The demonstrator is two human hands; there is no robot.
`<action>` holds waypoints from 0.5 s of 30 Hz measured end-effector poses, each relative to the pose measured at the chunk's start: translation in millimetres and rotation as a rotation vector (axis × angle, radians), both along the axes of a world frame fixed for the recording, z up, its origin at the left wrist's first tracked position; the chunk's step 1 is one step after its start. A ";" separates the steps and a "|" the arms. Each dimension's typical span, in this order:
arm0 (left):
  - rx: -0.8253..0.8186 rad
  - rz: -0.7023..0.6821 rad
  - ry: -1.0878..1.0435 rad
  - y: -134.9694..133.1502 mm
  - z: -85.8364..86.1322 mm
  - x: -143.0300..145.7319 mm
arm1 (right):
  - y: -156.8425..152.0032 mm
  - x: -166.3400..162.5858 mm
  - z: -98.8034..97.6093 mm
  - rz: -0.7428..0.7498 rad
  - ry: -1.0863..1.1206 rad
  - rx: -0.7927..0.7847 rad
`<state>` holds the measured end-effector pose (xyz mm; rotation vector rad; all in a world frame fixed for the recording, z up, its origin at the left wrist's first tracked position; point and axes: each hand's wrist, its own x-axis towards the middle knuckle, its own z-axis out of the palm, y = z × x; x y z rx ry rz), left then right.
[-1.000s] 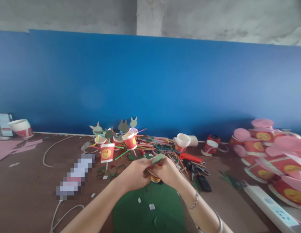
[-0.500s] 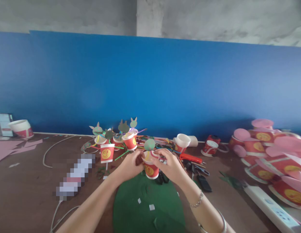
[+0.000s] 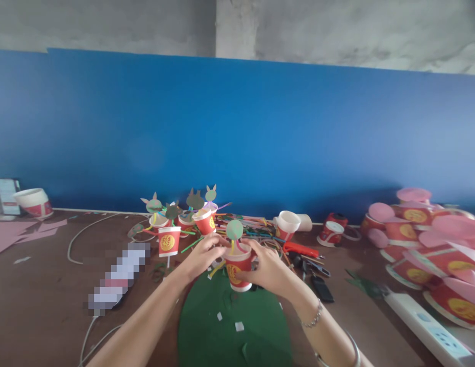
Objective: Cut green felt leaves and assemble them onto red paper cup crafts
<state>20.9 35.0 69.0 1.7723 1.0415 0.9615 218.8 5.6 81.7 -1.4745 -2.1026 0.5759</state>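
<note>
My right hand (image 3: 266, 262) grips a red and white paper cup (image 3: 237, 267) with a yellow emblem, its thumb across the front. The cup is upright above a round green mat (image 3: 233, 326). A round green paper disc (image 3: 234, 230) rises above the rim on thin yellow and dark strips. My left hand (image 3: 206, 256) is at the cup's left side, fingers apart, fingertips close to the rim; whether they touch it I cannot tell. A yellow strip (image 3: 217, 268) shows below the left fingers.
Paper-cup figures with animal-shaped heads (image 3: 168, 239) stand at back left. Coloured sticks (image 3: 245, 223) lie behind my hands. To the right are white-rimmed cups (image 3: 289, 223), a red-handled tool (image 3: 301, 249), a power strip (image 3: 432, 326) and cups with pink discs (image 3: 413, 216). A blue partition (image 3: 237, 127) stands behind.
The cup has come slightly lower and nearer. My right thumb has shifted from the rim to the cup's front. My left fingers have loosened and spread from the rim.
</note>
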 end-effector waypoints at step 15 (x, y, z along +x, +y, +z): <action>-0.351 -0.253 -0.271 -3.6 -4.0 9.8 | -8.7 -5.3 4.5 0.035 -0.133 -0.207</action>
